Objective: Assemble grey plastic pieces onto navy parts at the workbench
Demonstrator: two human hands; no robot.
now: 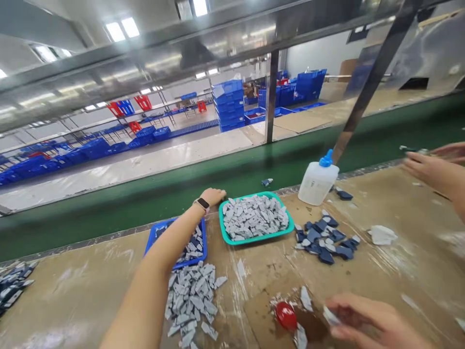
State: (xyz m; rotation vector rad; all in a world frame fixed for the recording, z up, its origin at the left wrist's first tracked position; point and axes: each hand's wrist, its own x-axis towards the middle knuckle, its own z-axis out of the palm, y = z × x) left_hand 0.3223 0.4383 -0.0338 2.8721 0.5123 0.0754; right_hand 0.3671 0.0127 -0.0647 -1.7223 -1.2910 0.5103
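Observation:
My left hand (213, 196), with a watch on the wrist, reaches out over the edge of the green belt by the tray's far left corner. Its fingers are curled together; what they hold, if anything, is hidden. The teal tray (256, 238) is heaped with small grey pieces (254, 215). My right hand (370, 320), slightly blurred, pinches a small pale grey piece (331, 316) between thumb and fingers. Left of that hand, a red dome-shaped object (286, 316) sits on a wet, stained cardboard sheet (259, 310), with a few pale pieces beside it.
Under my left forearm are a blue tray (204, 242) of pieces and a loose grey pile (192, 300). Dark blue pieces (325, 237) lie right of the teal tray, near a white squeeze bottle (317, 184). Another person's hands (436, 167) work at right. The green belt (174, 186) runs behind.

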